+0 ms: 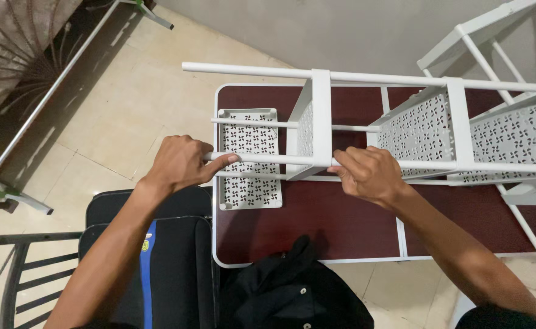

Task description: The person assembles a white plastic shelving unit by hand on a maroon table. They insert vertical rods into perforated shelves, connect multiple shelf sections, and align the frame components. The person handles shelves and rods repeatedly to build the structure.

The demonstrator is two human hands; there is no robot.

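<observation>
Rack: a white metal shelf rack [438, 131] lies on its side across the bench, its long tubes running left to right and its perforated shelves standing on edge.
Near tube: the white tube [280, 159] closest to the person runs level from the left hand, past a shelf bracket, to the right hand and on toward the right edge.
Left hand: the left hand [179, 163] wraps the free left end of that tube, fingers curled over the top and thumb stretched along it; its grip is closed on the tube.
Right hand: the right hand [368, 173] clasps the same tube just right of the bracket, knuckles up, fingers folded round it; a tight grip, holding the tube.
Loose shelf: a separate perforated white shelf panel [249, 158] lies flat on the bench under the tube's left end, between the two hands and nearer the left one.
Bench: a dark red folding bench [316, 225] with a white rim carries the rack and the panel.
Near edge: a black garment [292, 286] with small buttons lies bunched over the bench's front edge.
Left of bench: a black case [176, 256] with a blue stripe sits under the left forearm.
Floor: pale tiles [127, 109] stretch away to the left, crossed by a slanting metal bar [48, 85].
</observation>
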